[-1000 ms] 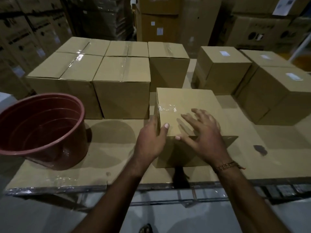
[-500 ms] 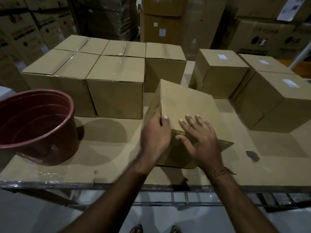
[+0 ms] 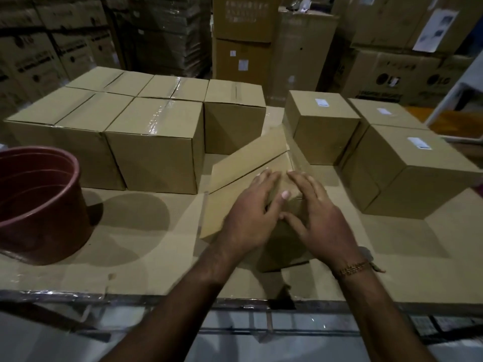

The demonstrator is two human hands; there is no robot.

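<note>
Cardboard sheeting covers the table (image 3: 130, 270), and near the middle of its near edge both hands lie on a small box (image 3: 248, 163). The left hand (image 3: 248, 220) and the right hand (image 3: 321, 218), which has a bracelet (image 3: 352, 269) at the wrist, press side by side with fingers stretched and spread. Neither curls round anything. The box is tilted, flat on no face, with its far corner raised and a taped seam showing by the fingertips.

I judge the step in hand to be rolling the box over onto another face. The next move calls for even pressure from both palms, so the lower edge does not skid on the sheeting, and a controlled set-down.

A red-brown bucket (image 3: 39, 205) stands at the left edge. Further back, 5 sealed boxes (image 3: 154, 142) sit packed together toward the far left corner, and 3 labelled boxes (image 3: 321, 126) stand toward the right edge. The tilted box points into the gap between them. Stacked cartons (image 3: 240, 48) rise behind the table.
</note>
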